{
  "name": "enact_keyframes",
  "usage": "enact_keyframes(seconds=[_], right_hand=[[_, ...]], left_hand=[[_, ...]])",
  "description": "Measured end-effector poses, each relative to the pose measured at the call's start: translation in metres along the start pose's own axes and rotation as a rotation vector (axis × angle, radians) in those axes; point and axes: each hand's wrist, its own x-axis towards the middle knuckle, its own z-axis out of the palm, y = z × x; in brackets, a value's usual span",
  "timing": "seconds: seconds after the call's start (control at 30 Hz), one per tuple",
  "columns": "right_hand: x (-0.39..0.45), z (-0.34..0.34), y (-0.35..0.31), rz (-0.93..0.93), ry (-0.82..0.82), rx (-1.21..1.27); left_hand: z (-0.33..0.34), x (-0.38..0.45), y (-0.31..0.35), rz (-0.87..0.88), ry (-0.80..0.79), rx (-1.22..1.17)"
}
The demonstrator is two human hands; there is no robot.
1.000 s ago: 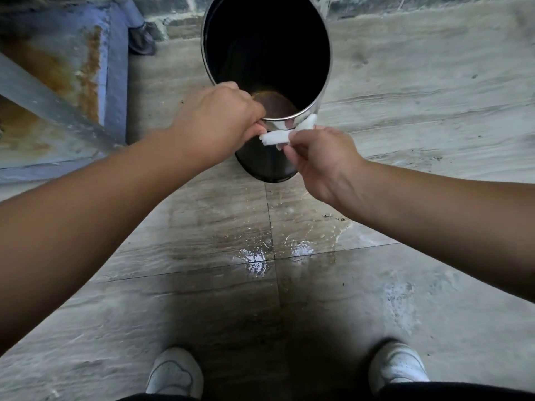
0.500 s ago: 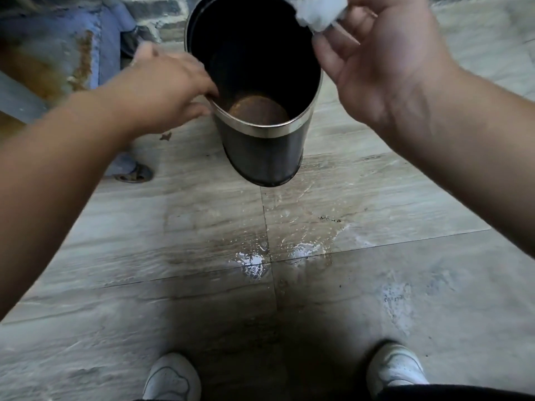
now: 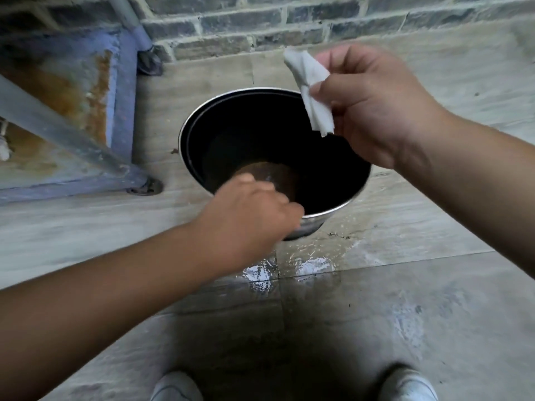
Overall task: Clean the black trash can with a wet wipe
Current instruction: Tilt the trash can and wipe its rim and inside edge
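Note:
The black trash can [image 3: 260, 134] stands on the floor with its silver rim facing up at me and a brown, dirty bottom showing inside. My left hand [image 3: 249, 215] grips the near edge of the rim, fingers curled over it. My right hand [image 3: 373, 111] hovers above the can's right side, pinching a crumpled white wet wipe [image 3: 312, 91] between thumb and fingers. The wipe hangs in the air and does not touch the can.
A rusty blue metal frame [image 3: 121, 91] with a foot stands close on the left of the can. A brick wall [image 3: 289, 24] runs behind. Wet patches [image 3: 289, 267] lie on the tiled floor in front. My white shoes [image 3: 176, 386] are at the bottom edge.
The can now stands upright rather than tilted toward me. My left hand shifted from the left rim to the near rim. My right hand with the wipe came down over the can's right side.

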Motion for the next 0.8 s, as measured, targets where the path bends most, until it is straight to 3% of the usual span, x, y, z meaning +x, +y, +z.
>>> enact_keyframes(seconds=[0.1, 0.23, 0.33, 0.47, 0.6, 0.8], right_hand=[[-0.002, -0.01, -0.003, -0.12, -0.05, -0.315], [-0.007, -0.024, -0.008, -0.314, -0.089, -0.724], [-0.013, -0.028, -0.009, -0.383, -0.156, -0.929], [-0.021, -0.018, 0.003, -0.501, -0.433, -1.383], [-0.024, -0.013, 0.014, -0.628, -0.589, -1.755], [-0.017, -0.011, 0.023, -0.448, -0.751, -2.095]], left_hand=[[-0.009, 0.0, 0.003, 0.032, 0.001, -0.128], [-0.021, 0.001, -0.06, -0.217, 0.261, -0.173], [-0.011, -0.009, -0.105, -0.329, 0.079, -0.041], [0.007, -0.033, -0.116, -0.187, -0.131, -0.066], [0.016, -0.042, -0.114, -0.165, -0.119, -0.187], [0.014, -0.045, -0.111, -0.207, -0.123, -0.272]])
